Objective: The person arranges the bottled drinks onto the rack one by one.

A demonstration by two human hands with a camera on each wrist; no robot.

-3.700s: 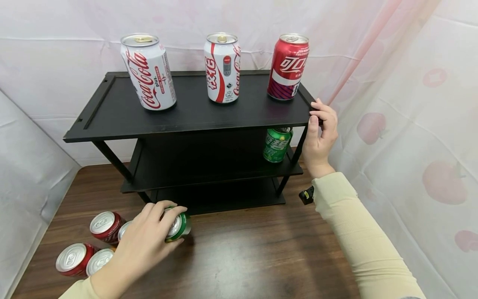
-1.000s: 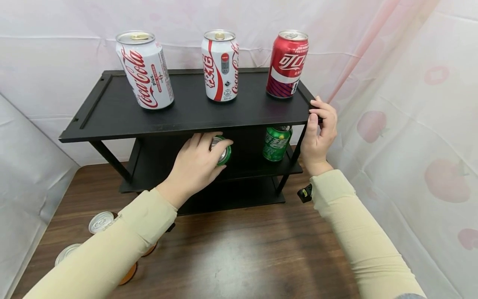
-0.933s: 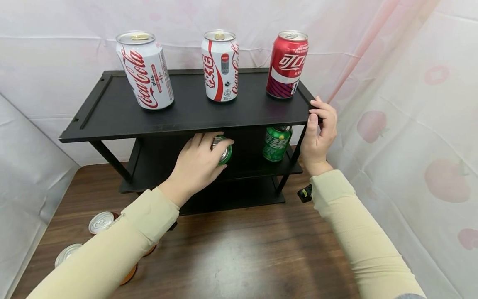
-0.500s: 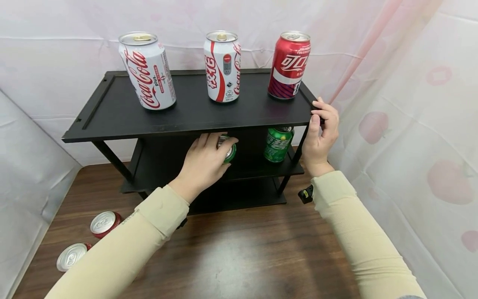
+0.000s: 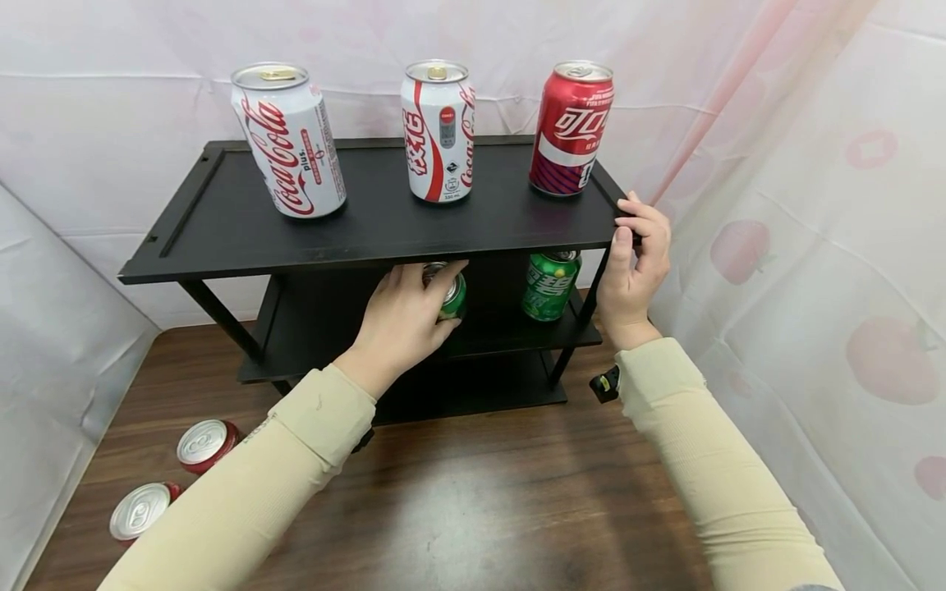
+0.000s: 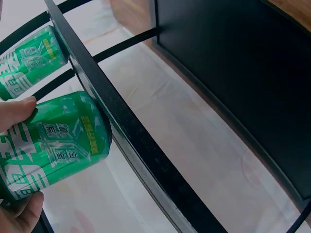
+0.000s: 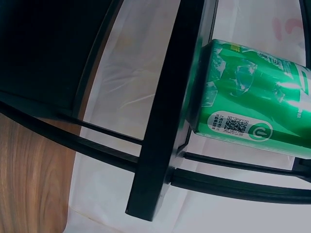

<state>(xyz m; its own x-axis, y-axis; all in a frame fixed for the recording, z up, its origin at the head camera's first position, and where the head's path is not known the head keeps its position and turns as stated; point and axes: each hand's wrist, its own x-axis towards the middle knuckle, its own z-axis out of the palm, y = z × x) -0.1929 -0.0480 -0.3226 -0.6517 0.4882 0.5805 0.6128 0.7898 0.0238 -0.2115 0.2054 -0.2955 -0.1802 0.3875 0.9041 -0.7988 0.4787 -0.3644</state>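
Observation:
My left hand [image 5: 405,318] grips a green soda can [image 5: 454,300] by its upper part, between the top and middle tiers of a black shelf rack [image 5: 369,230]. In the left wrist view the thumb and fingers [image 6: 18,110] lie on both sides of the can, and its base is at the middle board, touching or nearly so. My right hand [image 5: 634,275] holds the right front corner of the top board. A second green can [image 5: 550,286] stands upright on the middle tier at the right; the right wrist view shows its base on the board.
On the top board stand a white Coca-Cola plus can [image 5: 291,144], a white-and-red can [image 5: 439,135] and a red can [image 5: 572,131]. Two red cans, one at the back [image 5: 207,443] and one nearer [image 5: 144,509], stand on the wooden table [image 5: 502,501], partly behind my left sleeve. Pale curtains surround the rack.
My left hand has carried the green can from the table up and right onto the middle tier. Over the last half second the can has straightened, showing more of its side. My right hand stays put.

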